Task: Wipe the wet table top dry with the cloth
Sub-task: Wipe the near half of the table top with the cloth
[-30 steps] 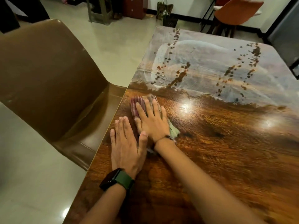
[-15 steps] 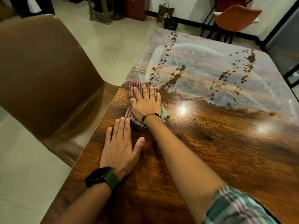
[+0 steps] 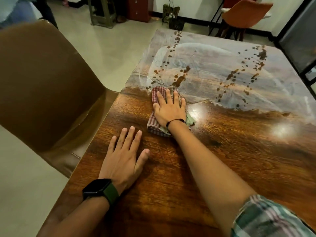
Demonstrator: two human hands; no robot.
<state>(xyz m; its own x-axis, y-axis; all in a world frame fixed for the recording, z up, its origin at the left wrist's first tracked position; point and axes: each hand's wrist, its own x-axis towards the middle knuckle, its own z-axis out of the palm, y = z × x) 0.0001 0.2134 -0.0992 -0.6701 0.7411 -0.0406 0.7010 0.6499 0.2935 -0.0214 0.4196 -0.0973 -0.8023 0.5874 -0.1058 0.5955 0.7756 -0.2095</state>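
Right hand (image 3: 169, 109) flat, fingers spread, presses one checked cloth (image 3: 156, 117) onto the table top (image 3: 171, 177) near its left edge, at the boundary of the wet far half. Left hand (image 3: 122, 159) lies open and flat, nearer. Open table to the right; two chairs: brown chair (image 3: 42, 82) at left edge, orange chair (image 3: 246, 12) beyond far edge.

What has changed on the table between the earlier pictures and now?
The right hand has pushed the cloth forward, away from the person, up to the edge of the hazy wet area. Nothing was grasped or released. The left hand stays flat on the table top.
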